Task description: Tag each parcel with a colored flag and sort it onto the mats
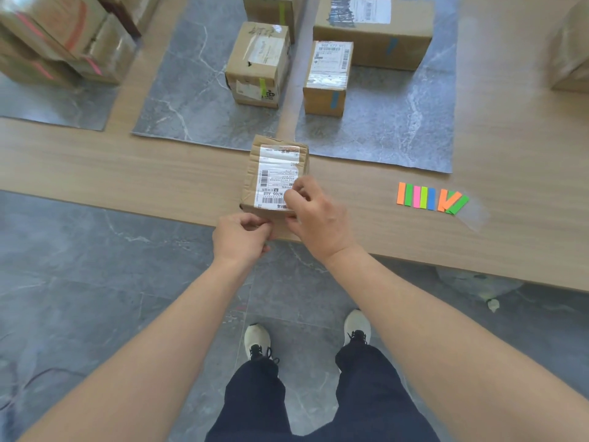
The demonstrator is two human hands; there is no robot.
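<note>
A small cardboard parcel (274, 167) with a white shipping label lies on the wooden table (127, 173) near its front edge. My right hand (318, 218) grips its near right corner, thumb on the label and fingers curled over the edge. My left hand (242, 237) has thumb and forefinger pinched together against the parcel's near face; what lies between them is hidden. No flag shows on this parcel. Loose colored flags (430, 199) in orange, green, pink and blue lie to the right on the table.
Three grey marble mats lie behind. The left mat (47, 106) holds parcels with pink flags, the middle mat (178, 90) parcels with green flags (258, 65), the right mat (398, 129) parcels with blue flags (325, 78). Another box (570, 49) stands far right.
</note>
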